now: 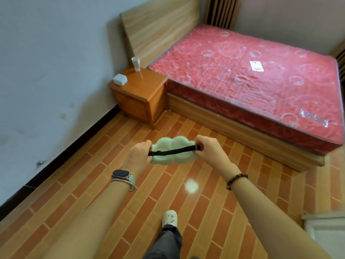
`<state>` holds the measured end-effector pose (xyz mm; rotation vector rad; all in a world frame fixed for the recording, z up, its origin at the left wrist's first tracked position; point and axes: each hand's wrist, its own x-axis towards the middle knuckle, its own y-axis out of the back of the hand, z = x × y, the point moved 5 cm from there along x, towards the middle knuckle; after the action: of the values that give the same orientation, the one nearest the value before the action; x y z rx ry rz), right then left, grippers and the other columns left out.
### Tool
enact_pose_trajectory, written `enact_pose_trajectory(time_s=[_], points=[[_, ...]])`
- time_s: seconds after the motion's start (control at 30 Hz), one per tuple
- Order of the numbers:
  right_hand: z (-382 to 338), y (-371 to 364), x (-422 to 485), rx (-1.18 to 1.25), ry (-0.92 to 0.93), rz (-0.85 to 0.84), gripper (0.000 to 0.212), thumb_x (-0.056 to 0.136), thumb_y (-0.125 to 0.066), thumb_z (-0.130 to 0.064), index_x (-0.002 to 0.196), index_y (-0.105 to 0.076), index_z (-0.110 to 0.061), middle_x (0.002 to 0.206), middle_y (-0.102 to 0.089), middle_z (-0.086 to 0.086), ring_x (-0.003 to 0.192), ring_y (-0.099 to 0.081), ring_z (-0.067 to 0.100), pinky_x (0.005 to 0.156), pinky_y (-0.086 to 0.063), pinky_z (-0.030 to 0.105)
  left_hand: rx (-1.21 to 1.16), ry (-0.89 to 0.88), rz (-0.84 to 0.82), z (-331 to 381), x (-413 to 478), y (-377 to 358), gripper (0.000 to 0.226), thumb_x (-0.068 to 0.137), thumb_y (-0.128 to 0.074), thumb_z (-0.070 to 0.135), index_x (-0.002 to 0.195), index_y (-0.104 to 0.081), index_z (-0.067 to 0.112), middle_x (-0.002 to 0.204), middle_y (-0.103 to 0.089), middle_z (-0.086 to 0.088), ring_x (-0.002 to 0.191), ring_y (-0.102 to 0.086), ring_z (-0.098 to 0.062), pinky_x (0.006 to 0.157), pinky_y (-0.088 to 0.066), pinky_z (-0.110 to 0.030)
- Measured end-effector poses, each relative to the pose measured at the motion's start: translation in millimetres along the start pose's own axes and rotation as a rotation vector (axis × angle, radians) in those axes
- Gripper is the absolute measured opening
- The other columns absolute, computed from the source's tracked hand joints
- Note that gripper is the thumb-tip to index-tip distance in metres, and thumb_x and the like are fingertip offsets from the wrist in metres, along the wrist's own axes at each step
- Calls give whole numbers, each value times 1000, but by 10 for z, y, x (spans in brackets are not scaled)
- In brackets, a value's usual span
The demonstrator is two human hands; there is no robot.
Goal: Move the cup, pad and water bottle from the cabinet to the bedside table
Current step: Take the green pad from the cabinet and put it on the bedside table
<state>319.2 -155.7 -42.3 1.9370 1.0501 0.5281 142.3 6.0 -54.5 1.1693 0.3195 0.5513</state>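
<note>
I hold a pale green cloud-shaped pad [172, 146] with a black strap across it, out in front of me above the floor. My left hand [139, 154] grips its left end and my right hand [209, 146] grips its right end at the strap buckle. The wooden bedside table [149, 85] stands ahead and to the left, against the wall beside the bed. On its top a clear cup [136, 63] stands at the back. A small white box [120, 79] lies near the table's left edge. No water bottle or cabinet is in view.
A bed with a red mattress [252, 79] and a wooden headboard [158, 28] fills the right side. The tiled floor [186, 184] stretches between me and the table. My foot in a white shoe [169, 217] is on the floor below. A white object [326, 234] sits at the lower right.
</note>
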Motion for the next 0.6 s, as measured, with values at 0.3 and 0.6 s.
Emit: enact_pose_trajectory(time_s=[0.3,0.6], points=[[-124,163,1383,19,60,28,18,82,-68,-14,76,-52,-16,73,-56,-3,67,-52,14,57,-36,19,-20,86,68,-413,1126,263,19,79,-62,9,78,-44,16,73,-53,0,66,-49,-21,55,-36,-28],[15,235,2871,40,142,-35,18,82,-67,-10,75,-52,-16,71,-54,-4,64,-50,13,56,-34,18,3,209,141,-726,2275,266,20,81,-64,12,78,-45,17,74,-54,-1,63,-47,-18,53,-34,-24]])
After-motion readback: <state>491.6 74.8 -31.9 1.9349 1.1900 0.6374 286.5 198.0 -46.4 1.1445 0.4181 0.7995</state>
